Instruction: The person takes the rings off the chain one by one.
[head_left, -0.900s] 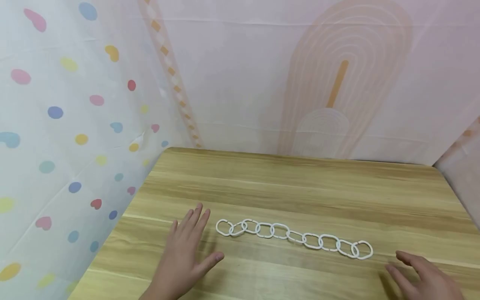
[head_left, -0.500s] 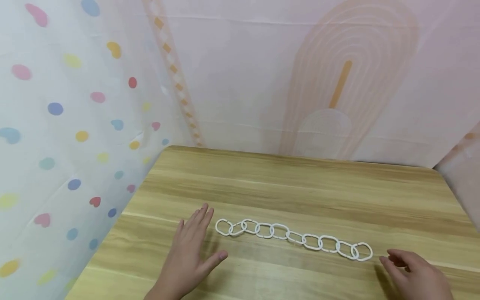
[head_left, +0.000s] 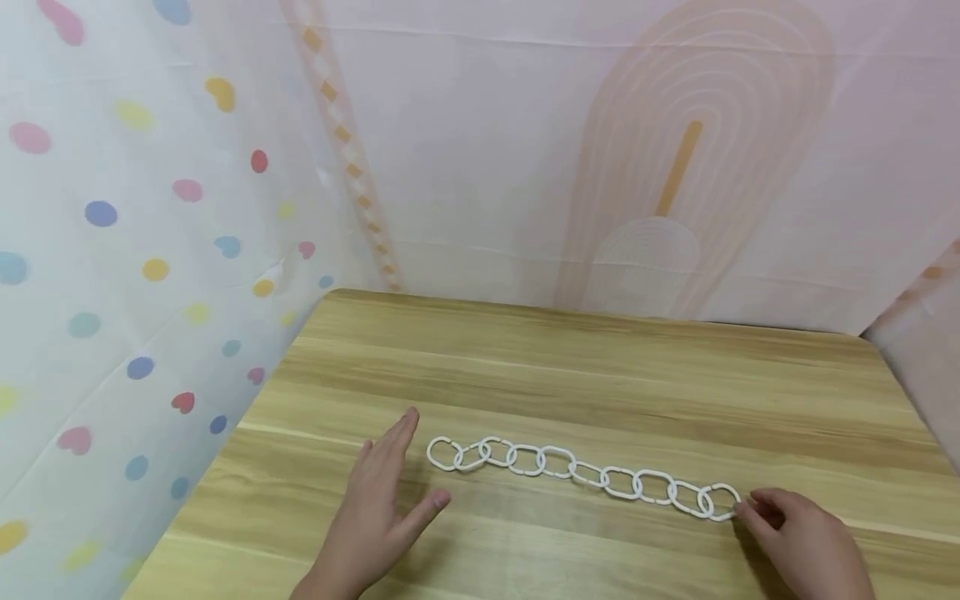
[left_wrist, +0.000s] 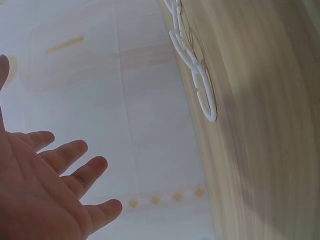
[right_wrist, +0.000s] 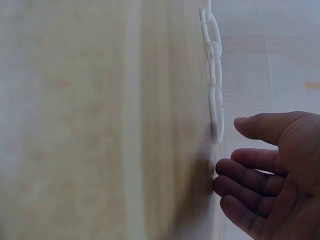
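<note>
A chain of white plastic links [head_left: 540,461] lies stretched in a slightly wavy row on the wooden table [head_left: 525,367]. My left hand [head_left: 375,508] hovers beyond the chain's left end, fingers extended and thumb out to the side, holding nothing. In the left wrist view the palm shows, and the left end link [left_wrist: 213,107] rests apart from it. At the other end, the thumb and fingertips of my right hand [head_left: 806,537] come right up to the last link. The right wrist view shows a gap between thumb and loosely bent fingers, beside that end link [right_wrist: 221,100].
Behind the table hangs a pale pink cloth [head_left: 465,167] with arch patterns. A white cloth [head_left: 150,317] with coloured dots and hearts covers the left side. The table's back edge [head_left: 480,302] runs along the pink cloth.
My right hand has moved left, from apart from the chain to its right end link, with thumb and fingers closer together. The left hand has turned slightly onto its side. The chain stays put.
</note>
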